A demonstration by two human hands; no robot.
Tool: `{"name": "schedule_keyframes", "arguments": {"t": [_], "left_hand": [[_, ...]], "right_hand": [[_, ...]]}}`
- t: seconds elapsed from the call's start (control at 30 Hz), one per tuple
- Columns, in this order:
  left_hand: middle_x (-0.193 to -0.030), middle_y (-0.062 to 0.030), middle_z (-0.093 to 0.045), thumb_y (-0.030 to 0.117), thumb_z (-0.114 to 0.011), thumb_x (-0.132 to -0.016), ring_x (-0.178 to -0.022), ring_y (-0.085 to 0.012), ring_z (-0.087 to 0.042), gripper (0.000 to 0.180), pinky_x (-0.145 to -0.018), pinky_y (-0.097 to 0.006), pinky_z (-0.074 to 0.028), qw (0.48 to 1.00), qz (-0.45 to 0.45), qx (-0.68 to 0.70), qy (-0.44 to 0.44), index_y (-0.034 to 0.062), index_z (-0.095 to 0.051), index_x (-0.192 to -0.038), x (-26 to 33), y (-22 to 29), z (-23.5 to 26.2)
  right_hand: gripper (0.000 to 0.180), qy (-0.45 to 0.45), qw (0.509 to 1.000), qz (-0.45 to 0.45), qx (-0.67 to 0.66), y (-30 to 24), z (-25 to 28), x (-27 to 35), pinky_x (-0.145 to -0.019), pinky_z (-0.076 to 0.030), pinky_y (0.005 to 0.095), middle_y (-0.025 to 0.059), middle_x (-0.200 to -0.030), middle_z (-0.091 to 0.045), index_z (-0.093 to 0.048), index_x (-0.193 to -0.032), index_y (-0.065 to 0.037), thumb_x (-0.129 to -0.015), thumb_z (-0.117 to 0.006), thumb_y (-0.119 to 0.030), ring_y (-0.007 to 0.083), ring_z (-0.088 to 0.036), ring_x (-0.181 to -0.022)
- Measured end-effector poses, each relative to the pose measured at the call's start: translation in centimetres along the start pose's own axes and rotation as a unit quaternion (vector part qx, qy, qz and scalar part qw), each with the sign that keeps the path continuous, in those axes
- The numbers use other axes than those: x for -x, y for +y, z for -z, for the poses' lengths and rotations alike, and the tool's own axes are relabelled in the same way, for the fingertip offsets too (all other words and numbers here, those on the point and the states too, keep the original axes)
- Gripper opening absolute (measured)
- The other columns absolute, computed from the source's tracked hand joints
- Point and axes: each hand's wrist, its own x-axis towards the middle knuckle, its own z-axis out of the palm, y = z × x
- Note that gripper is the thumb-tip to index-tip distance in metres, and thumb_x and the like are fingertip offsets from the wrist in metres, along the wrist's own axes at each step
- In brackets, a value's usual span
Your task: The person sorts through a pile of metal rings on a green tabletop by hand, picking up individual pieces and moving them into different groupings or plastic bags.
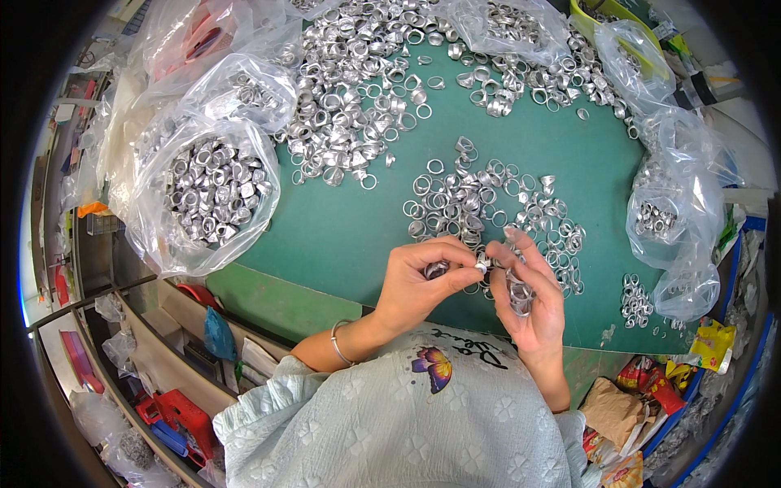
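Note:
My left hand is closed, pinching a small silvery ring between thumb and forefinger. More metal rings show in the curl of its fingers. Facing it, my right hand holds several rings in its half-curled palm. Its thumb is partly hidden, and the raised fingertips are close to the pinched ring. Just beyond both hands, a loose heap of rings is spread over the green table mat.
A much larger pile of rings covers the far side. Clear plastic bags of rings stand at left and right. A small ring cluster lies near the right edge. A yellow-green basket is at far right; open drawers are lower left.

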Motion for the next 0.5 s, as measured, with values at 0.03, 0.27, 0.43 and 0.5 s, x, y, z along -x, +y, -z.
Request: {"name": "schedule_keyframes", "arguments": {"t": [0.03,0.27,0.43,0.5], "left_hand": [[-0.076,-0.005,-0.059,0.001,-0.066,-0.073,-0.066,-0.0074,-0.049,0.008,-0.057,-0.02,-0.038,1.0,0.003,0.004,0.002,-0.0026,-0.062,-0.078,0.0,0.1,0.0],[-0.076,-0.0048,-0.059,0.001,-0.066,-0.073,-0.065,-0.0071,-0.049,0.007,-0.056,-0.02,-0.037,1.0,-0.001,0.012,0.005,-0.0027,-0.062,-0.077,0.0,0.1,0.2],[-0.075,-0.0044,-0.058,0.001,-0.065,-0.074,-0.065,-0.0065,-0.048,0.005,-0.055,-0.02,-0.036,1.0,-0.001,0.01,0.002,-0.0022,-0.062,-0.076,0.0,0.1,0.2],[-0.074,-0.0033,-0.057,0.002,-0.065,-0.075,-0.065,-0.0062,-0.048,0.006,-0.055,-0.02,-0.036,1.0,0.012,-0.002,0.002,-0.0015,-0.061,-0.076,-0.1,0.2,0.1]], "right_hand": [[0.034,-0.017,1.0,0.009,0.007,-0.1,-0.1,0.0,-0.036,-0.04,0.0183,0.0174,-0.105,-0.051,-0.037,-0.121,-0.002,-0.087,-0.039,-0.007,0.0184,-0.053,-0.064],[0.036,-0.006,0.991,0.074,0.109,0.8,0.5,0.0,-0.037,-0.04,0.0185,0.0137,-0.095,-0.051,-0.038,-0.116,-0.003,-0.082,-0.046,0.004,0.0167,-0.052,-0.071],[0.023,0.05,0.99,0.031,0.124,0.7,2.1,-0.3,-0.043,-0.042,0.0217,0.0081,-0.082,-0.05,-0.045,-0.108,-0.003,-0.085,-0.05,-0.004,0.0166,-0.054,-0.074],[0.021,0.071,0.994,0.038,0.08,0.9,2.1,-0.4,-0.044,-0.043,0.0224,0.0088,-0.086,-0.052,-0.046,-0.107,-0.003,-0.086,-0.049,-0.007,0.017,-0.055,-0.075]]}}
